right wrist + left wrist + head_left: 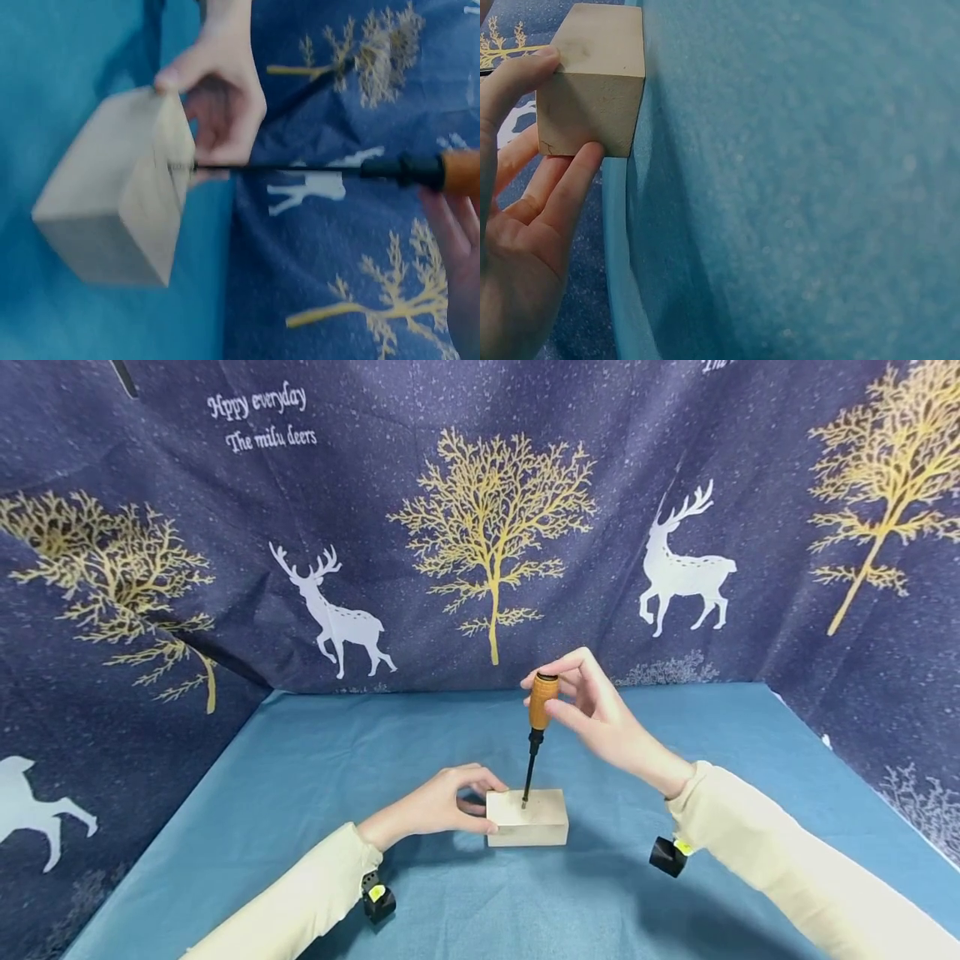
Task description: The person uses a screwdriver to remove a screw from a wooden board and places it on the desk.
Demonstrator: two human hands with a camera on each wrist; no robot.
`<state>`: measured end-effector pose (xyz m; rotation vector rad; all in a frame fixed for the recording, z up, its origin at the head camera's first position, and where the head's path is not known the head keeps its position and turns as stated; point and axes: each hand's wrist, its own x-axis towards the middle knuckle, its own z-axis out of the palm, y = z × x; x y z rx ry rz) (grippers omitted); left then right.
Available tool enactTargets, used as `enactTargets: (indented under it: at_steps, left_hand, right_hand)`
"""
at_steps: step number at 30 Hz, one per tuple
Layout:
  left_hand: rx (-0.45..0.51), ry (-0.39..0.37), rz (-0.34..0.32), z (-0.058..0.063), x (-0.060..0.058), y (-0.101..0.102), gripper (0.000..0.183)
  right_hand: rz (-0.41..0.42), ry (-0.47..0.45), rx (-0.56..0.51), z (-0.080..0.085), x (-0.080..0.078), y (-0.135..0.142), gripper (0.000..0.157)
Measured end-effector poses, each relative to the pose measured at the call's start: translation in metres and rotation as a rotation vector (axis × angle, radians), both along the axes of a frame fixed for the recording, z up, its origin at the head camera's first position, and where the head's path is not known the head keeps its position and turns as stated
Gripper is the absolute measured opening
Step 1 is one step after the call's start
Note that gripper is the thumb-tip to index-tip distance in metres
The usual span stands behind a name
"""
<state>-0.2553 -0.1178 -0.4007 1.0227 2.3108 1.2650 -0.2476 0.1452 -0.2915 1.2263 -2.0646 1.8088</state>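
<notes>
A pale wooden block [527,835] lies on the blue cloth in front of me. My left hand [442,803] grips its left end, thumb at the near side and fingers at the far side; the left wrist view shows the block [592,112] between them. Above it, my right hand [592,710] holds a screwdriver [543,702] by its orange-brown handle, thumb and fingertips around it. The black shaft [300,168] runs down, slightly tilted, to the block's top face. A small metallic piece shows where the tip meets the wood.
Blue cloth [322,760] covers the table. A dark blue hanging [600,410] with printed trees and deer rises behind and at both sides. Small black wrist cameras [667,857] hang below both cream sleeves [780,852].
</notes>
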Motion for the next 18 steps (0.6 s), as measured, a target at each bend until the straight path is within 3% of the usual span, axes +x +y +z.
enactTargets:
  at_steps: [4, 6, 12, 18]
  left_hand:
    - [0.002, -0.002, -0.001, 0.0003, -0.0002, 0.0003, 0.042]
    - [0.004, -0.009, -0.003, 0.0004, -0.0005, 0.0005, 0.041]
    - [0.001, -0.023, -0.005, 0.0005, -0.0005, 0.0003, 0.041]
    - [0.002, -0.009, -0.006, 0.0001, -0.0002, 0.0002, 0.041]
  right_hand:
    - [-0.235, -0.002, 0.030, 0.0008, 0.0041, -0.0078, 0.041]
    - [-0.291, -0.029, 0.025, 0.0031, 0.0054, -0.0102, 0.042]
    - [-0.252, -0.075, -0.023, 0.0055, 0.0084, -0.0083, 0.036]
    - [-0.235, -0.061, -0.025, 0.0071, 0.0087, -0.0037, 0.031]
